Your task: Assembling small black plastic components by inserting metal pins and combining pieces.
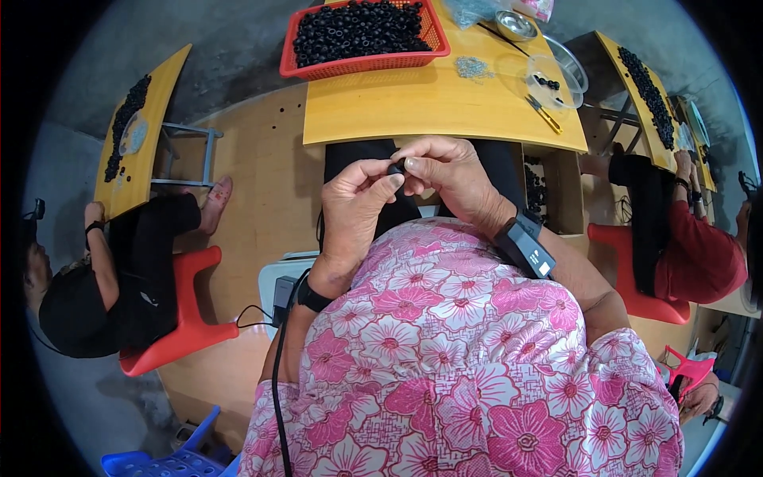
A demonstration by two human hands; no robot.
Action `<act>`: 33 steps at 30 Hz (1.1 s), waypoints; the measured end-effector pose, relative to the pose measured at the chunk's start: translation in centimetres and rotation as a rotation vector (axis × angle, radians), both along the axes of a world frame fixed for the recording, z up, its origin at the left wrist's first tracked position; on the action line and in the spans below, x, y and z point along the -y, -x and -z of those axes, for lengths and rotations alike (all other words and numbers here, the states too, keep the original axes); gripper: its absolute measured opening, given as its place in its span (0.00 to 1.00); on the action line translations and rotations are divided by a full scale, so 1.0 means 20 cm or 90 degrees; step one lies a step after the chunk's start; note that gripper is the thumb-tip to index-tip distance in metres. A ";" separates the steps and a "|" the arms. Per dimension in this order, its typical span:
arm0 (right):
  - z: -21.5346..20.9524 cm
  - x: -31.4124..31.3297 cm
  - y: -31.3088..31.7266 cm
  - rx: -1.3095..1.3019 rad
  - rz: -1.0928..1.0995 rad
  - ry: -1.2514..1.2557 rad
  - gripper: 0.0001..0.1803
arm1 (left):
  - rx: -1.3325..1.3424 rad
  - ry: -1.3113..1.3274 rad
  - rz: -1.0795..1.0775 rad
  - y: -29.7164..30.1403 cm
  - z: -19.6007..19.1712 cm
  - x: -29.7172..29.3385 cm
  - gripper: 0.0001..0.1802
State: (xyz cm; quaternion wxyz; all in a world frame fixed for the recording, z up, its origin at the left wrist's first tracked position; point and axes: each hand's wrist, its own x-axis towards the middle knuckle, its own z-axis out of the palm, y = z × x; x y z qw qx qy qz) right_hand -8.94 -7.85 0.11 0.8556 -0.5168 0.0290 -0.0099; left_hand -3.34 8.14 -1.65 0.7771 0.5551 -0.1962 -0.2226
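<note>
Black part (396, 168), small and rounded, sits between the fingertips of both hands, just beyond the near edge of the table and above the lap. The left hand (355, 196) closes on it from the left, thumb and forefinger pinched; the right hand (453, 176) meets it from the right, its thumb tip against it. Neither hand is clearly nearer: the part lies in the narrow gap where the two pinches meet. The fingertips cover much of it, so its long axis, if it has one, cannot be told; it may reach down behind the left thumb.

Straight ahead, past the hands, is the yellow table (433, 107). At its far side stands a red basket (367, 67) heaped with similar black pieces (358, 32). Ahead and to the right lie yellow-handled snips (545, 116), near a clear bowl (565, 98).
</note>
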 end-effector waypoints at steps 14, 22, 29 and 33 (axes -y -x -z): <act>0.01 -0.01 0.00 0.121 0.120 0.303 0.08 | -0.121 0.023 0.028 0.00 0.01 -0.01 0.10; 0.01 0.02 -0.02 0.086 0.066 0.225 0.07 | -0.140 0.028 0.037 0.00 0.00 -0.01 0.10; 0.00 0.02 -0.02 0.096 0.049 0.210 0.07 | -0.168 0.048 0.038 0.00 -0.01 -0.01 0.09; 0.00 0.02 -0.02 0.103 0.040 0.201 0.07 | -0.186 0.064 0.057 0.00 -0.01 -0.01 0.10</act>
